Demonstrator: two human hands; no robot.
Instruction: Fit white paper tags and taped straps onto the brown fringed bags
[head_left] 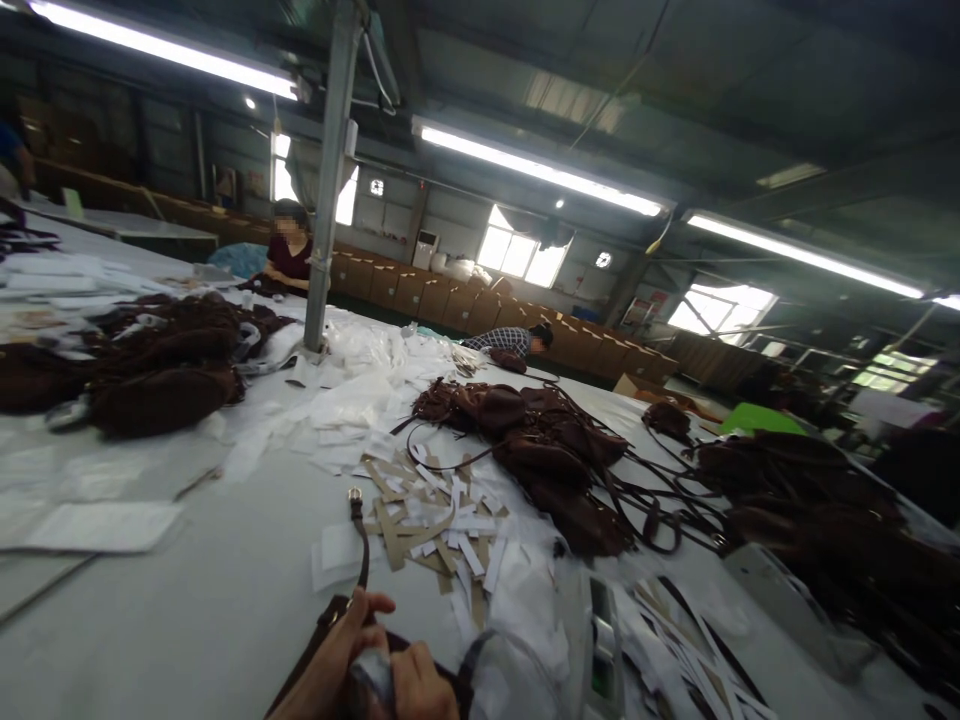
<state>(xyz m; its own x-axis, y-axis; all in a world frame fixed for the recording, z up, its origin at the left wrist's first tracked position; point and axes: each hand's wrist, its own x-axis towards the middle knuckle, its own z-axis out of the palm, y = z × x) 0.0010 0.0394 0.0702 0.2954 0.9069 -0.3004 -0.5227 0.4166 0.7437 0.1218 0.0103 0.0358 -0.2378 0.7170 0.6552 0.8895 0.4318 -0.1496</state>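
At the bottom edge of the head view my left hand and my right hand close together on a brown bag and a pale wad of paper at its top. The bag's dark strap runs away from my hands across the white table and ends in a metal buckle. Both hands' fingers are curled. Most of the bag is cut off by the frame.
Cardboard strips and white paper slips lie just beyond the strap. Piles of brown bags with straps fill the right and the far left. A steel post stands on the table. Two people work at the far side.
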